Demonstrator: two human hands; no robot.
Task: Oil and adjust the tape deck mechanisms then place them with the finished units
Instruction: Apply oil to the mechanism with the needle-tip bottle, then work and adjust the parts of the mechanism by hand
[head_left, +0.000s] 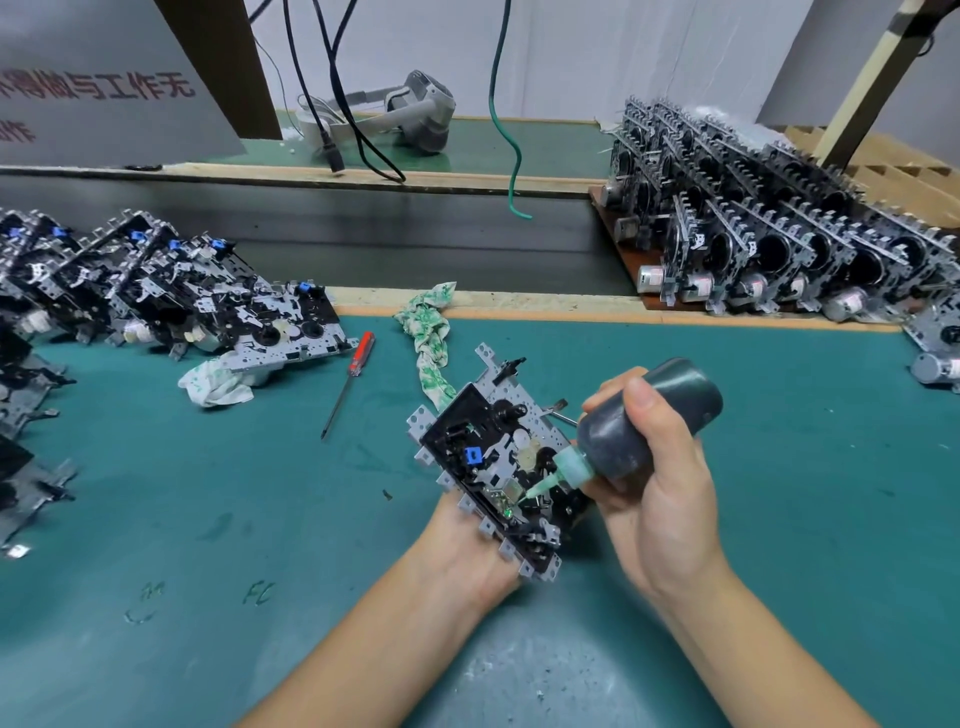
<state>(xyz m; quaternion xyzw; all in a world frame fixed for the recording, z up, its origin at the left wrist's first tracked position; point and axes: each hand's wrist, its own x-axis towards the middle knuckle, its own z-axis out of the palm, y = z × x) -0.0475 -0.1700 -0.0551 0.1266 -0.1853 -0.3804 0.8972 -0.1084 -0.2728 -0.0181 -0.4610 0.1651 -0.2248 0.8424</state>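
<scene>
Tape deck mechanism lies tilted on the left hand, whose fingers are hidden beneath it, cradling it above the tabletop. Right hand clenches a dark oil bottle, nozzle touching the mechanism. A screwdriver and rag lie behind it.

On the grey sign at top left I read red Chinese characters, "与工作无", cut off at the edge. On the green mat I make out a faint "FC"
</scene>
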